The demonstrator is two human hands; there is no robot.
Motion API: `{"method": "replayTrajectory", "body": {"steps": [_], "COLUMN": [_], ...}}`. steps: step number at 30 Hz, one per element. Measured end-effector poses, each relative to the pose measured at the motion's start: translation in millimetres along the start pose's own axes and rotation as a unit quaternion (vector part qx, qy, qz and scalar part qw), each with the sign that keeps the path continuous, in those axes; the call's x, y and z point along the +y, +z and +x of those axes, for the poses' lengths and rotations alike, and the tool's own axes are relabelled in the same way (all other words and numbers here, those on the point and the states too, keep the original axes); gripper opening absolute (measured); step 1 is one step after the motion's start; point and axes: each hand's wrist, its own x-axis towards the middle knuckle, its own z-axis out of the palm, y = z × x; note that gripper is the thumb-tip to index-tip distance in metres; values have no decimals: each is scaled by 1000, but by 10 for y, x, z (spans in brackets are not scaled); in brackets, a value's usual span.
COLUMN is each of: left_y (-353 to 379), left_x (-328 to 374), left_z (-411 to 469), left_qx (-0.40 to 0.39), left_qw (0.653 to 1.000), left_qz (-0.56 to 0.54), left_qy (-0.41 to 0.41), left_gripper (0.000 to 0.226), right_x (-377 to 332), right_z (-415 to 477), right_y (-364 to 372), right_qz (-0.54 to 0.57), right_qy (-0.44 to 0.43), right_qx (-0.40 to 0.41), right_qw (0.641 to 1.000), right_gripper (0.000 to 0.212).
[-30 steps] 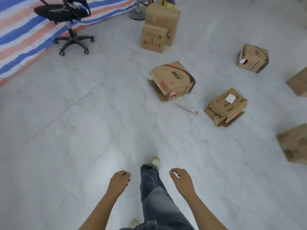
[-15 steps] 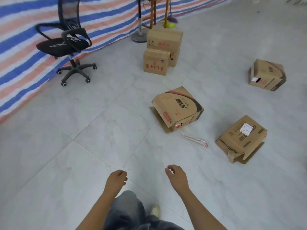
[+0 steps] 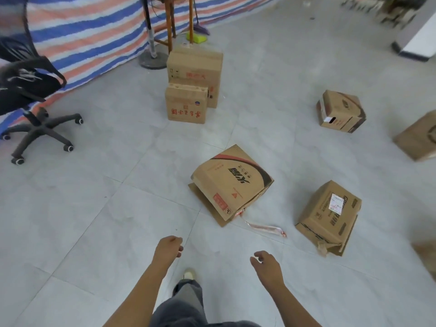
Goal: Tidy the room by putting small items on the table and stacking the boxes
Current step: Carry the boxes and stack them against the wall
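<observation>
Several cardboard boxes lie scattered on the tiled floor. The nearest box (image 3: 232, 182), tilted with a loose flap and a strip of tape (image 3: 265, 228) trailing from it, lies just ahead of my hands. A box with a white label (image 3: 329, 215) sits to its right. A small box (image 3: 186, 106) leans against a taller box (image 3: 195, 67) at the back. Another box (image 3: 342, 112) lies far right. My left hand (image 3: 168, 249) and my right hand (image 3: 267, 264) hang loosely curled above the floor, holding nothing.
A black office chair (image 3: 30, 95) stands at the left by a striped tarp (image 3: 82, 31). A fan stand (image 3: 152, 59) and wooden legs are behind the stacked boxes. More boxes (image 3: 417, 138) sit at the right edge. My foot (image 3: 188, 274) is between my arms.
The view has moved forward and tilted up; the boxes now lie closer and lower in view. Both hands stay loosely curled and hold nothing.
</observation>
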Motion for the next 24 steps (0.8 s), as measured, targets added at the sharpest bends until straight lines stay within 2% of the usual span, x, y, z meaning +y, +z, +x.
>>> {"method": "replayTrajectory", "body": {"steps": [7, 13, 15, 19, 21, 24], "left_y": [186, 451, 420, 335, 428, 739], "left_x": [600, 651, 783, 1161, 1254, 1112], "left_z": [631, 791, 925, 1232, 1384, 1747], "left_qx": [-61, -89, -60, 51, 66, 55], "left_qw": [996, 989, 993, 996, 993, 992], "left_qz": [62, 106, 94, -38, -77, -74], "left_qy": [-14, -56, -50, -59, -64, -87], "left_gripper": [17, 16, 16, 14, 14, 15], "right_x": [-262, -354, -406, -473, -484, -438], "right_z": [360, 890, 1091, 1576, 1875, 2352], "right_y": [-100, -162, -238, -450, -546, -531], "right_qz": [23, -15, -37, -83, -115, -174], "right_qy": [53, 98, 90, 39, 11, -21], "right_qx": [3, -72, -101, -141, -142, -133], "right_qw": [998, 993, 990, 986, 983, 975], "right_gripper": [32, 27, 30, 32, 32, 31]}}
